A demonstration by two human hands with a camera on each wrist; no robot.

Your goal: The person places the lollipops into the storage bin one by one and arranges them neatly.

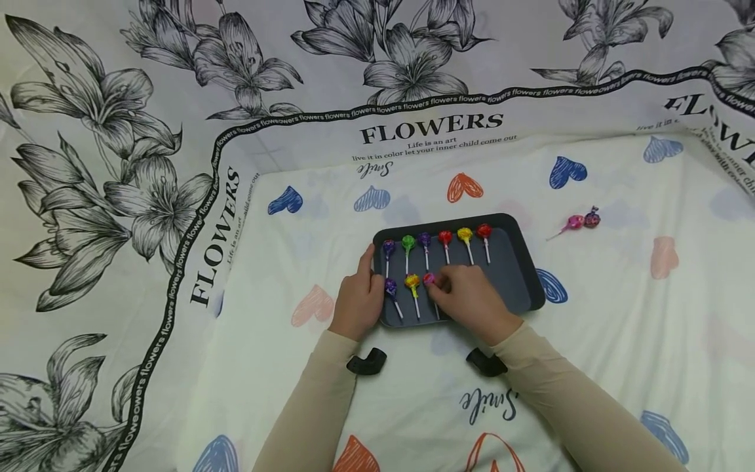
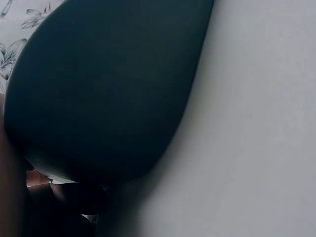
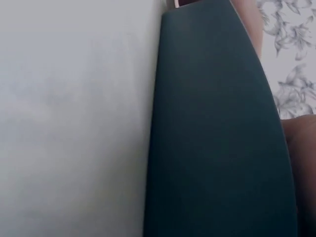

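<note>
A dark grey tray lies on the patterned cloth, with several wrapped lollipops in a far row and a shorter near row. My left hand grips its left rim, index finger along the outside and thumb at the inner side. Over the near row, my right hand pinches a pink lollipop by its head, its stick pointing toward me. Left of that lie a yellow lollipop and a purple lollipop. Both wrist views are mostly filled by the tray's dark outer side.
Right of the tray, a pink lollipop and a dark purple lollipop lie together on the white cloth. Printed hearts and lettering cover the cloth. Black wrist mounts show at both wrists, close to the tray's near edge.
</note>
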